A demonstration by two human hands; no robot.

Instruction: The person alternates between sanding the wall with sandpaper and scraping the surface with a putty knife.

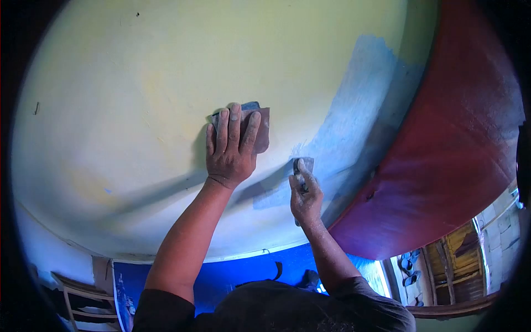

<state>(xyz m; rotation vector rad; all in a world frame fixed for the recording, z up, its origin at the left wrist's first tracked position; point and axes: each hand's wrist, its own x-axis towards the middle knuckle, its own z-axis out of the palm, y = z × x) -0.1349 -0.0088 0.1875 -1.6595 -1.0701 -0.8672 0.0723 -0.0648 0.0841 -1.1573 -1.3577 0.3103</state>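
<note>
Sanding and scraping on a pale wall (138, 83). Keep the left hand (229, 149) stretched out flat, fingers uncurled, pressing the sandpaper (264, 131) against the paint near the middle of the wall. Press evenly rather than digging in with the fingertips. Hold the scraper (304, 164) at a low angle in the right hand (305, 196), curled tight round its handle, blade touching the lower edge of the blue patch (354, 110). Mind the dark red surface (442, 138) just beside that patch. Lower down, well apart from both hands: a blue sheet (232, 274) and a wooden chair (69, 293).
</note>
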